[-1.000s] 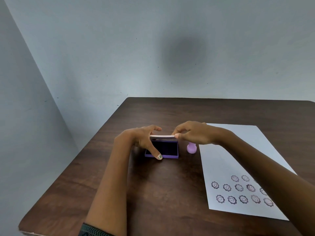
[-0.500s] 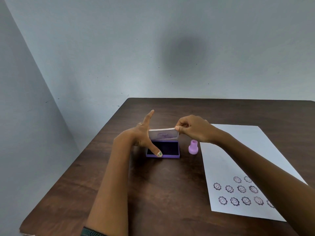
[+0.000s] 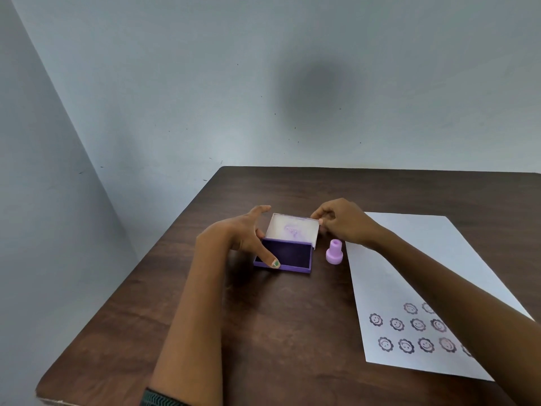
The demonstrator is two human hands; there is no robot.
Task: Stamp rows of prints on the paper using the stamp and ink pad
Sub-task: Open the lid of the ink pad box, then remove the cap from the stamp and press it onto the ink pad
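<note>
While the right hand point(image 3: 341, 222) holds the ink pad lid point(image 3: 292, 230) in a narrow pinch grip, the left hand point(image 3: 240, 235), grip wide, steadies the purple ink pad point(image 3: 288, 256); the stamp point(image 3: 334, 252) stands just below the right grip.

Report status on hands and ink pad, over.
Left hand steadies purple ink pad; right hand holds its lid open. Lilac stamp untouched. Nothing obstructing.

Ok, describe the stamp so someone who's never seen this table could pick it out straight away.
On the dark wooden table, look between the open purple ink pad and the left edge of the white paper. The stamp stands upright there, untouched: a small, pale lilac plastic knob with a narrow neck and wider round base, lighter than the ink pad.
</note>
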